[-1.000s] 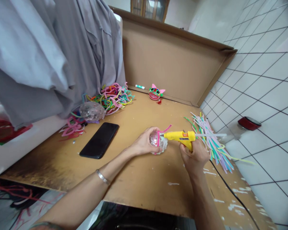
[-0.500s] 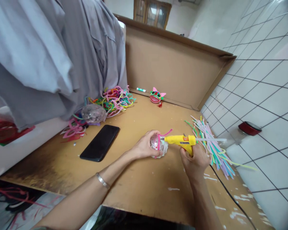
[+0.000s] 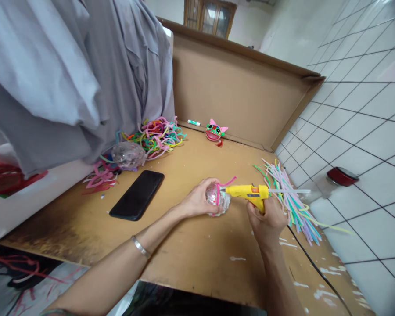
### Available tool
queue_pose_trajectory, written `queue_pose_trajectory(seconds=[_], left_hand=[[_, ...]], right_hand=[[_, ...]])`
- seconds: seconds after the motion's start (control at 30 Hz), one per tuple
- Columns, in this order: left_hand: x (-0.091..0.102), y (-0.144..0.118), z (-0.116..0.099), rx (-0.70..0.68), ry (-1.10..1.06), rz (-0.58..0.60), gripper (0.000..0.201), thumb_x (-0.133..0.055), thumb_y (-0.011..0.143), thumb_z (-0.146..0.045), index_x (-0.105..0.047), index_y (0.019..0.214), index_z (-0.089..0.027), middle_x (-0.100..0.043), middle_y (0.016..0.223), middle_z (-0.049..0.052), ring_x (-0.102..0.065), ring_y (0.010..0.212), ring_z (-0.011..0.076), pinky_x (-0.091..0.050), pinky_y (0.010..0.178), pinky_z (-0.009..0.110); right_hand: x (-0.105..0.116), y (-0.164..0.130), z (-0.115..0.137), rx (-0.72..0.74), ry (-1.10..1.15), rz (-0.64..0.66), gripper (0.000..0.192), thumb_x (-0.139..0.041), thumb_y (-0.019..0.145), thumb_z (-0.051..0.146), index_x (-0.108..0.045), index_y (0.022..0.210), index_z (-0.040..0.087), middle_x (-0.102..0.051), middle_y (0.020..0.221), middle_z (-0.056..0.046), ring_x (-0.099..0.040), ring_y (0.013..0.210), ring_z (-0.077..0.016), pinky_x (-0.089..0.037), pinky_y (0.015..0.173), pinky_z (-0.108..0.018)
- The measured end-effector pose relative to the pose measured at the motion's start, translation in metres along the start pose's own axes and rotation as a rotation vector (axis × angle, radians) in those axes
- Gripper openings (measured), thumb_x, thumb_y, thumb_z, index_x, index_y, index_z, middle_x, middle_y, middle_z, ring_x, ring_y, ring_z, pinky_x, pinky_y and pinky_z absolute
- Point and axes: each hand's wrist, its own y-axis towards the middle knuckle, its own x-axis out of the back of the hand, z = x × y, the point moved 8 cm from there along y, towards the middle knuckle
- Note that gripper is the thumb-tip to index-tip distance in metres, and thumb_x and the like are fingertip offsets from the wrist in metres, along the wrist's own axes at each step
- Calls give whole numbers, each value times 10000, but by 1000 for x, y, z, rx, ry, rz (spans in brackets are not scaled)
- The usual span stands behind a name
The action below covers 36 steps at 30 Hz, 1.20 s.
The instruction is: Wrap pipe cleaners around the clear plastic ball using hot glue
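My left hand (image 3: 200, 198) is closed around a small clear plastic ball (image 3: 212, 195) just above the table. A pink pipe cleaner (image 3: 228, 181) runs around the ball, and its loose end sticks up to the right. With my right hand (image 3: 268, 217) I grip a yellow hot glue gun (image 3: 246, 192) by its handle. Its nozzle points left and meets the pink strip on the ball, though I cannot tell whether glue is coming out. A translucent glue stick (image 3: 289, 191) juts from the back of the gun.
A black phone (image 3: 137, 195) lies left of my hands. Tangled colourful pipe cleaners (image 3: 161, 136) and a clear faceted plastic piece (image 3: 128, 154) sit behind it. Straight pipe cleaners (image 3: 292, 206) and a red-lidded jar (image 3: 342, 176) stand right. A decorated animal head (image 3: 213, 131) rests by the cardboard (image 3: 230, 83).
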Motion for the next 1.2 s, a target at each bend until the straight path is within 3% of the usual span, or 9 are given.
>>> queue_pose_trajectory(seconds=[0.13, 0.4, 0.67, 0.87, 1.03, 1.1, 1.2], left_hand=[[0, 0, 1, 2, -3, 2, 749, -839, 531, -238, -528, 1212, -215, -627, 1150, 70, -618, 1044, 260, -490, 948, 411], [0, -1, 2, 23, -41, 14, 753, -825, 528, -226, -522, 1217, -193, -646, 1083, 61, -625, 1001, 250, -508, 912, 384], [-3, -3, -2, 48, -45, 33, 734, -800, 535, -225, -518, 1212, -198, -642, 1079, 55, -626, 998, 248, -510, 898, 372], [-9, -5, -4, 42, -33, 71, 734, -799, 534, -228, -522, 1213, -197, -653, 1069, 55, -633, 999, 250, -512, 903, 379], [-10, -5, -6, 30, -6, 76, 741, -819, 532, -263, -545, 1218, -199, -661, 1097, 65, -635, 1017, 261, -515, 908, 389], [-8, -5, -7, 36, 18, 68, 766, -824, 523, -260, -546, 1234, -195, -660, 1118, 70, -633, 1036, 269, -511, 930, 399], [-6, -6, -9, 34, 68, 48, 801, -833, 509, -257, -552, 1257, -192, -644, 1183, 81, -625, 1077, 283, -495, 978, 415]], right_hand=[[-4, -4, -10, -115, 32, -1, 75, -593, 800, 245, -530, 765, 226, -577, 651, -3, -549, 606, -174, -428, 605, -283], [-22, -19, -56, -588, 112, 46, 323, -624, 756, 500, -454, 648, 247, -428, 522, 67, -364, 469, -131, -297, 495, -273], [-57, -55, -111, -750, -57, 236, 446, -577, 741, 647, -533, 681, 207, -557, 639, -39, -469, 585, -196, -341, 559, -301], [-67, -75, -121, -673, -238, 305, 483, -583, 774, 605, -637, 796, 126, -625, 740, -129, -557, 668, -249, -404, 618, -345], [-60, -64, -113, -628, -253, 284, 457, -542, 833, 502, -659, 891, 64, -627, 866, -210, -590, 805, -318, -444, 703, -431], [-50, -48, -100, -556, -182, 215, 409, -492, 878, 431, -660, 964, 69, -628, 907, -201, -593, 864, -318, -460, 751, -454], [-35, -25, -68, -431, 110, 98, 354, -433, 933, 364, -643, 1073, 116, -638, 958, -152, -604, 906, -267, -494, 791, -422]])
